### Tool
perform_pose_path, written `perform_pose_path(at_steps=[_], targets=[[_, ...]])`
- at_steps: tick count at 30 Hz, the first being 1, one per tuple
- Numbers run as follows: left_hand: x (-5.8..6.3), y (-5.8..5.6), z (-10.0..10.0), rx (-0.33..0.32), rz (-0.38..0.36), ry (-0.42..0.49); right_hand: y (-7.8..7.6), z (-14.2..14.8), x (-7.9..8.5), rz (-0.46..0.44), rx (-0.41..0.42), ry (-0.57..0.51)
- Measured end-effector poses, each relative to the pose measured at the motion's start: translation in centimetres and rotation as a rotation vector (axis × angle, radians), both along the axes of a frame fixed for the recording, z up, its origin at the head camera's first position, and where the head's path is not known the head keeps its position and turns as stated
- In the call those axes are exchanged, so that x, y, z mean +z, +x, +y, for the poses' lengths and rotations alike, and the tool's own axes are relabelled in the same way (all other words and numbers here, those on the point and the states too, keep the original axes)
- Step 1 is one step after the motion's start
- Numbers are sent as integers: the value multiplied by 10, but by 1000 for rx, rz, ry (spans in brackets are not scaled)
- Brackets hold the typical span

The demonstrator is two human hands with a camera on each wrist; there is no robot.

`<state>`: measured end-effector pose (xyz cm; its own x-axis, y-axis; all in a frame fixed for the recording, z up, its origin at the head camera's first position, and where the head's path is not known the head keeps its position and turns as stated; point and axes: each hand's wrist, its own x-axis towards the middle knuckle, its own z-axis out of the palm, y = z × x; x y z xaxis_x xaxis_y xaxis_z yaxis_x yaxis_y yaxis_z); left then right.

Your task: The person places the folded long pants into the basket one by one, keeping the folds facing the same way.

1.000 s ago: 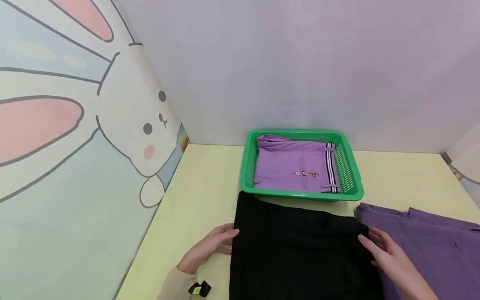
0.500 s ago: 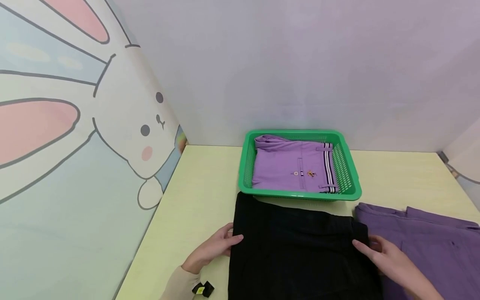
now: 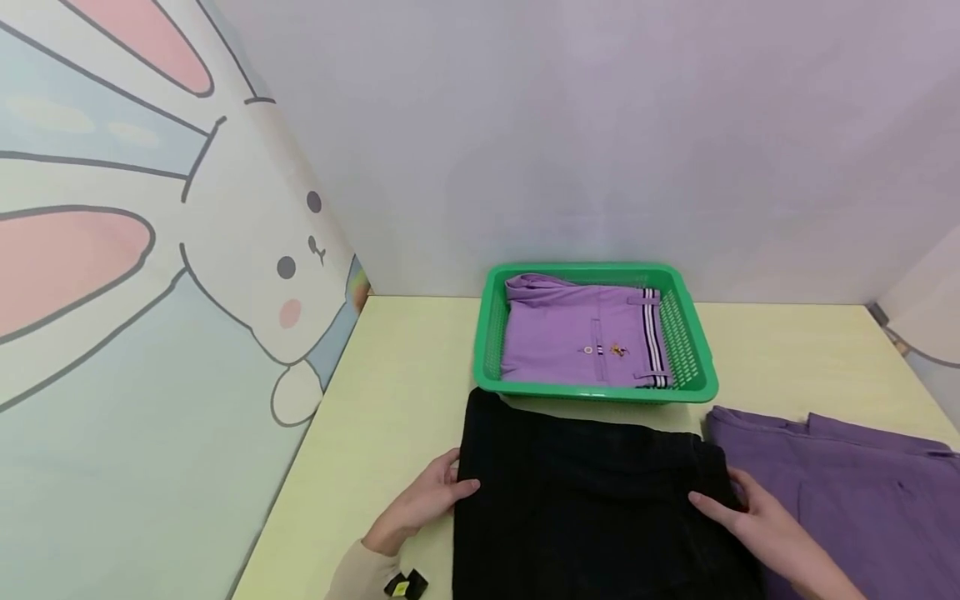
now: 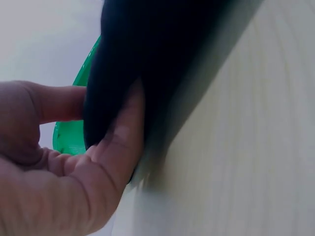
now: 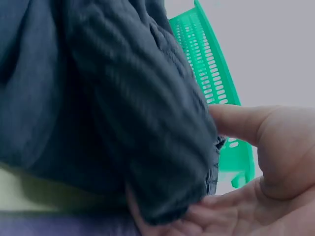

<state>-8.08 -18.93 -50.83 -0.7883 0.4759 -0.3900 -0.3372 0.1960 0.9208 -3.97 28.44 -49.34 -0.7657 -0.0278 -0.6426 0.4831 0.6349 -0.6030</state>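
A folded black garment (image 3: 577,508) lies on the table in front of me, its lower part cut off by the bottom of the head view. My left hand (image 3: 426,502) pinches its left edge, thumb on top and fingers underneath, as the left wrist view also shows around the dark cloth (image 4: 142,54). At the opposite edge, my right hand (image 3: 765,521) holds the garment between thumb and fingers. In the right wrist view the fingers reach beneath the bunched cloth (image 5: 142,118), and their tips are partly hidden.
Behind the garment stands a green basket (image 3: 483,350) holding folded light-purple trousers (image 3: 555,333). A darker purple garment (image 3: 862,500) lies to the right, partly under my right arm. A wall rises at the back of the pale table (image 3: 405,367), and a rabbit-printed wall (image 3: 247,250) flanks the left.
My left thumb has come over onto the garment's top, and my right thumb has moved further inward along the cloth. The head view has shifted slightly.
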Motion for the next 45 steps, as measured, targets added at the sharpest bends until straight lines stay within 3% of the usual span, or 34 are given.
perform_pose_path(at_steps=[6, 11, 21, 28, 35, 41, 45], targets=[[-2, 1, -6, 10, 26, 12, 2, -12, 5, 86, 65, 139], [-4, 2, -9, 17, 18, 16, 2, -15, 6, 79, 106, 190], [3, 1, -9, 10, 59, 11, -3, -5, -2, 21, -38, -24], [13, 1, -10, 1, 58, 34, -3, -4, 14, 10, -99, -107], [25, -1, -12, -5, 70, 28, -3, 0, 33, -8, -115, -101], [42, -4, -12, 7, 111, -49, -5, 3, 51, 24, -139, -92], [56, -6, -13, 9, 143, -87, -4, 6, 62, 40, -190, -189]])
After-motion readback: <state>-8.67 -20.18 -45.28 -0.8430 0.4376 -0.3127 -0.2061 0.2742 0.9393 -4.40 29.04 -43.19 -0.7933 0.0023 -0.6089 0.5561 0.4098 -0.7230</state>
